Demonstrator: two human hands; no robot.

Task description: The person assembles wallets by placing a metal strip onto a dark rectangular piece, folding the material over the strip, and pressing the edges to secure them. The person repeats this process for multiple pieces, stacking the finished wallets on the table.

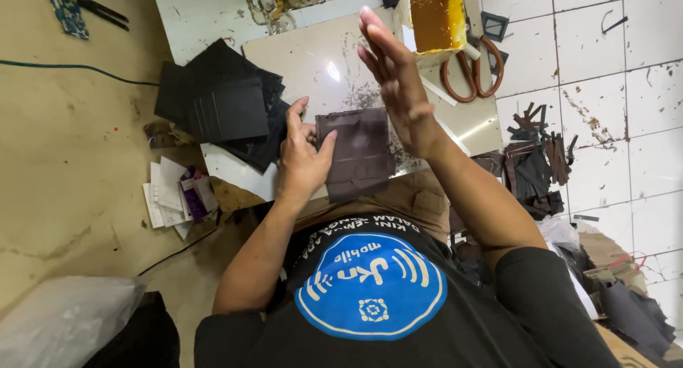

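The left hand (302, 162) is pressing down on the left edge of a dark brown leather piece (361, 153), its fingers (295, 119) lying together along that edge and the thumb resting on the piece's upper left corner. The piece is lying flat on a glossy beige tile surface (313, 62) just in front of the person's lap. The right hand (398, 83) is hovering above the piece's upper right corner, palm flat and turned sideways, fingers (373, 34) stretched out straight and close together, gripping nothing. Left of the left hand, a stack of black leather sheets (220, 101) is sitting half on the surface. Beyond the right hand, a yellow tub of brown glue (430, 16) is standing beside orange-handled scissors (473, 73). Dark leather scraps (533, 162) are lying on the white tiled floor (626, 112) to the right.
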